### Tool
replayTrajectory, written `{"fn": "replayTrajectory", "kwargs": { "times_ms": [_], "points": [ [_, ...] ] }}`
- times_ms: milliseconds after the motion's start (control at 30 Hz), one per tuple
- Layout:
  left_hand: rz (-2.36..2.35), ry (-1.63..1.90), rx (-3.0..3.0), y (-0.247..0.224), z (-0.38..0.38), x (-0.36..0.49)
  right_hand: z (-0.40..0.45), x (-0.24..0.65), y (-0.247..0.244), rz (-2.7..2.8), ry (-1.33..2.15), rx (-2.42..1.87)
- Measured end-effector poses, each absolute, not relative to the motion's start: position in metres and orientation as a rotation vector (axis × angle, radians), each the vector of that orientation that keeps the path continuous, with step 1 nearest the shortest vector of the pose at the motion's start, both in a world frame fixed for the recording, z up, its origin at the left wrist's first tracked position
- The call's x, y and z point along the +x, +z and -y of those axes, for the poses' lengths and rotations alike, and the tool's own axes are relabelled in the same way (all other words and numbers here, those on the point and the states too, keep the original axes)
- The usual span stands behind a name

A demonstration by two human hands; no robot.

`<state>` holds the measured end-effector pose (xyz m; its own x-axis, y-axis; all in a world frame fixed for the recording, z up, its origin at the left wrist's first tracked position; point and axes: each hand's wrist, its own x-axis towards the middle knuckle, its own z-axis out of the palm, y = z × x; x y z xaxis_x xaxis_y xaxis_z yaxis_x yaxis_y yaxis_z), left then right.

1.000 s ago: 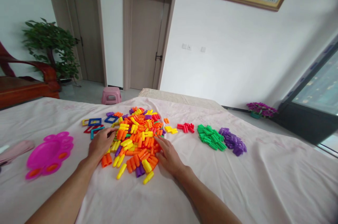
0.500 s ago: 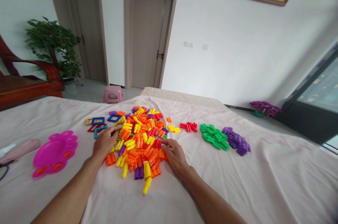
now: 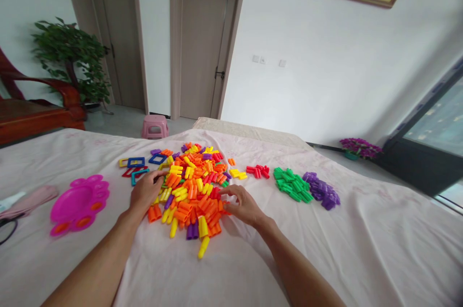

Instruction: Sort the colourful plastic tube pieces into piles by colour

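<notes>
A mixed pile of orange, yellow, red and purple plastic pieces [image 3: 191,186] lies on the cloth between my hands. At the pile's left edge rests my left hand [image 3: 145,192], its fingers apart beside the yellow pieces. My right hand [image 3: 243,205] is at the right edge, thumb and fingers spread next to red and orange pieces. To the right are a small yellow group [image 3: 238,174], a red group [image 3: 258,171], a green group [image 3: 292,184] and a purple group [image 3: 321,191].
Square frames [image 3: 135,163] lie behind my left hand. A magenta tray [image 3: 77,203] sits at the left, near a pink cloth item [image 3: 39,199] and a dark loop [image 3: 9,231]. Beyond the covered surface stands a pink stool [image 3: 155,126].
The fingers of my right hand have lifted and spread wider at the pile's edge. My left hand has barely moved. The view has shifted slightly.
</notes>
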<state>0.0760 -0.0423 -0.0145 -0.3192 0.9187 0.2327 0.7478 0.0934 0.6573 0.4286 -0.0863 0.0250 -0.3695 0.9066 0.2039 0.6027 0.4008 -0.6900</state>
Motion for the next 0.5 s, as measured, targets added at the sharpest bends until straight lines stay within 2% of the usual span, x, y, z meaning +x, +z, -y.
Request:
{"fn": "replayTrajectory", "kwargs": {
  "times_ms": [200, 500],
  "points": [
    [-2.138, 1.026, 1.662, -0.016, 0.041, 0.075, 0.089, 0.44, 0.028, 2.316, 0.561, -1.371],
    [-2.162, 1.027, 1.66, -0.014, 0.043, 0.075, 0.085, 0.482, 0.011, 2.032, 0.407, -1.399]
  ]
}}
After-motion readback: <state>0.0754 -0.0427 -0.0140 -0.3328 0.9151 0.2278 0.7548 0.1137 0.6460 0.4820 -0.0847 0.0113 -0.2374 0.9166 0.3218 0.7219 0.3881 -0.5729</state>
